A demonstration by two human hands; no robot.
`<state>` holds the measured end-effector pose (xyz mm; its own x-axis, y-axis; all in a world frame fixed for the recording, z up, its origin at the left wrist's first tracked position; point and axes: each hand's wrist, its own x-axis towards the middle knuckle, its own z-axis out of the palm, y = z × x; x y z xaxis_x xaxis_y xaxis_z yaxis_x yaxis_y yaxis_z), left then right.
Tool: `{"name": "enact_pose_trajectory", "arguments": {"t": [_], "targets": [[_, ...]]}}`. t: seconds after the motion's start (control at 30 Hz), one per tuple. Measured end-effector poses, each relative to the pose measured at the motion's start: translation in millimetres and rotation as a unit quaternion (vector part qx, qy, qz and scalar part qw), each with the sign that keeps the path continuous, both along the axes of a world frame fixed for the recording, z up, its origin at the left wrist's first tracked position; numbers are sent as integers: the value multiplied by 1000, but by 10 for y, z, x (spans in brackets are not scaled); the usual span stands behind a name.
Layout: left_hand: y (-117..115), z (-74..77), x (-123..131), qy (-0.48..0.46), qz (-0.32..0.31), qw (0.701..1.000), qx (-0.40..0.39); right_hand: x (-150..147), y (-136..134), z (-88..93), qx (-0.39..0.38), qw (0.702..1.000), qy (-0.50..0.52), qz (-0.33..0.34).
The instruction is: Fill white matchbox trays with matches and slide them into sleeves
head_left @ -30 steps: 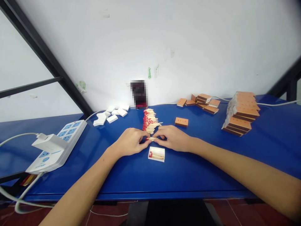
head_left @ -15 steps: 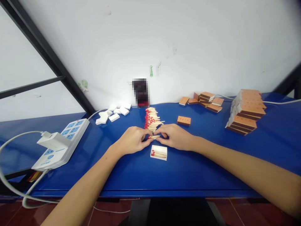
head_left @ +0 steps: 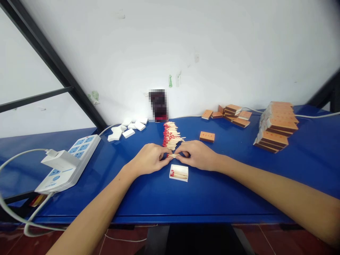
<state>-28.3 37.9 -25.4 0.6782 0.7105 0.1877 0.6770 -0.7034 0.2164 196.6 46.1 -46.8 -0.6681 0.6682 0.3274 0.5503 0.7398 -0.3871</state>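
Hardly shifted since the earlier frame, my left hand (head_left: 148, 159) and right hand (head_left: 199, 156) pinch opposite ends of a small match bundle (head_left: 173, 155), between the far match pile (head_left: 171, 135) and near white tray (head_left: 181, 168).

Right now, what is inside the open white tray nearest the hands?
The white tray holds a few red-headed matches toward its near side; any beneath them are hidden.

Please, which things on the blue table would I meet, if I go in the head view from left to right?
power strip → white boxes → match pile → single matchbox → matchbox stack
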Motion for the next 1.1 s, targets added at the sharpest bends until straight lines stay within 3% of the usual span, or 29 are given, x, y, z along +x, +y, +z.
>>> {"name": "enact_pose_trajectory", "arguments": {"t": [0.67,1.1], "targets": [[1,4,5,14,6,1000,1,-7,-34,25,24,999,-26,-23],[-9,8,24,50,-15,998,42,-6,-13,6,23,999,-29,-26]]}}
